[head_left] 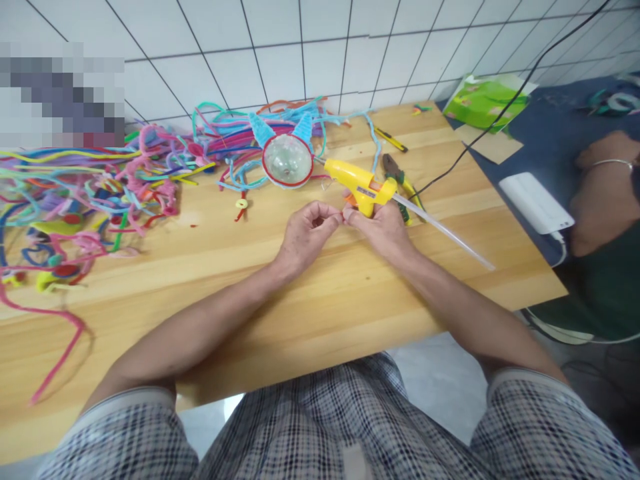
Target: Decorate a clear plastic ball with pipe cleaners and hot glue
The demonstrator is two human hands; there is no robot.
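My left hand (307,233) is closed in a pinch, its fingertips meeting those of my right hand (383,230); whatever lies between them is too small to name. My right hand has its fingers wrapped round the handle of a yellow glue gun (360,183), which points left and has a long clear glue stick (445,233) out of its back. Beyond my hands sits a round clear piece (287,160) with a red rim and two blue fuzzy ears. The gun's nozzle is near its right edge.
Pipe cleaners (145,167) pile up at the left and back. Pliers (395,173) and a yellow cutter (390,140) lie behind the gun. A black cable (480,140) crosses at right, near a white power bank (537,203) and another person's arm (605,193).
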